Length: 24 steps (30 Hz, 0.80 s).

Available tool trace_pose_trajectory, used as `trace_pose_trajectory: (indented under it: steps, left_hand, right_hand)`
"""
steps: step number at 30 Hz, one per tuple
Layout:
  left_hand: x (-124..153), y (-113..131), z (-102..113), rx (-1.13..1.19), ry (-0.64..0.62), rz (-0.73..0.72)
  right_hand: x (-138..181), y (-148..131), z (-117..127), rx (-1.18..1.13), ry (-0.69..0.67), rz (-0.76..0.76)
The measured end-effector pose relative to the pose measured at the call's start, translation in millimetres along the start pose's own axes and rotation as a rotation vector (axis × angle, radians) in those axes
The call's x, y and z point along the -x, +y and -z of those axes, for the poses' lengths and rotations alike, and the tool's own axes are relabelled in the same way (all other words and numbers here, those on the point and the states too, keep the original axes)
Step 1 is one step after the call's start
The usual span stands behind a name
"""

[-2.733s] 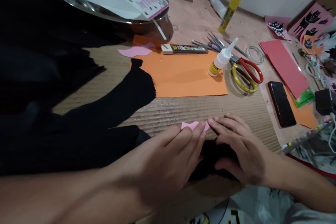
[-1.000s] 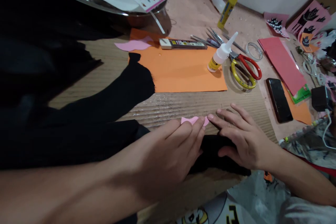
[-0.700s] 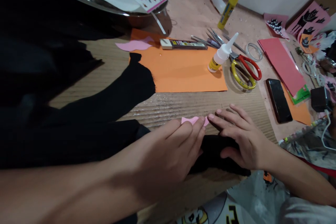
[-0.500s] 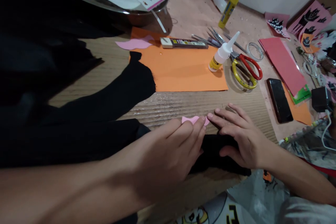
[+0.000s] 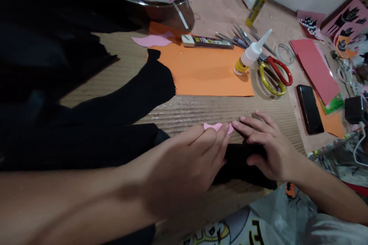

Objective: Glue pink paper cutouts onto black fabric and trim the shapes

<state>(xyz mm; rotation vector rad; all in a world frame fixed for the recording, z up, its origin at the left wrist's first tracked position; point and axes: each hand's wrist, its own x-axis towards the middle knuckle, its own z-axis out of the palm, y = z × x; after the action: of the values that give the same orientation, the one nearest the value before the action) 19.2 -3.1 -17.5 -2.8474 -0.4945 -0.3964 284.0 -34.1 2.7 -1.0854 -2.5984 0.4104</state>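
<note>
Fingers of my left hand (image 5: 186,164) lay close together on a wavy pink piece (image 5: 216,126), thumb hidden, so I couldn't tell whether they gripped it or only pressed it on the wooden worktop (image 5: 189,113). My right hand (image 5: 271,147) had its fingers spread apart, index tip at that piece's right end, thumb over a black cloth strip (image 5: 238,164). Beyond, another length of black cloth (image 5: 138,92) overlapped the left side of an orange sheet (image 5: 204,78); a nozzled white bottle (image 5: 245,60) stood on the sheet's right side, near red-and-yellow-handled scissors (image 5: 270,60). Farther off, a second pink piece (image 5: 152,40) and a flat case (image 5: 214,42) lay across the sheet, and past them stood a yellow glue stick (image 5: 260,2).
</note>
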Motion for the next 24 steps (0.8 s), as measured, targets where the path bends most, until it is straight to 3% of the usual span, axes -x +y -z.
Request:
trace_pose_trajectory:
  steps: [24]
  left_hand:
    - [0.1, 0.2, 2.0, 0.002, -0.037, -0.01]
  right_hand:
    - [0.0, -3.1, -1.0, 0.01, -0.05, -0.031]
